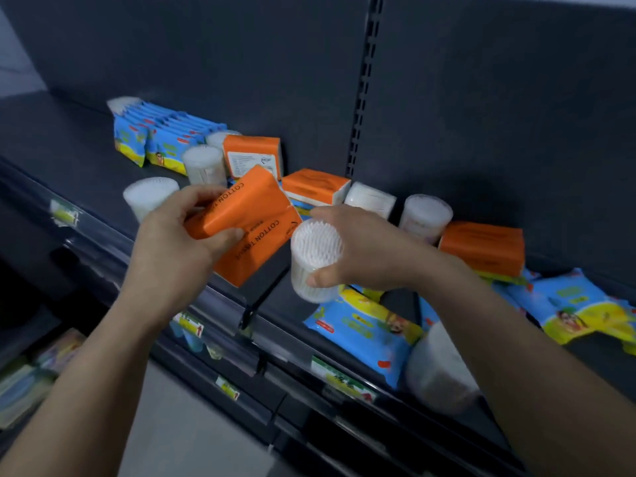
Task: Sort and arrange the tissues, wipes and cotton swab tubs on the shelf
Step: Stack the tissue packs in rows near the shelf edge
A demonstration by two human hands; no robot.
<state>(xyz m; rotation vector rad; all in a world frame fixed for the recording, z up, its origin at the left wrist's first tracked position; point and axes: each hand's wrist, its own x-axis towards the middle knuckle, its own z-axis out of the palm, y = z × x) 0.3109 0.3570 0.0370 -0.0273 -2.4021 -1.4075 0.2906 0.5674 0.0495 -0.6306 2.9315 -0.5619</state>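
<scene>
The left hand (179, 235) holds an orange tissue pack (246, 223), its long side tilted up toward the back; the right hand (364, 251) grips a clear swab tub (315, 259), nearly upright

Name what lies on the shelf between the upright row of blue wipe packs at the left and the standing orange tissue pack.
In the head view, two clear tubs of cotton swabs stand there, one behind the other.
</scene>
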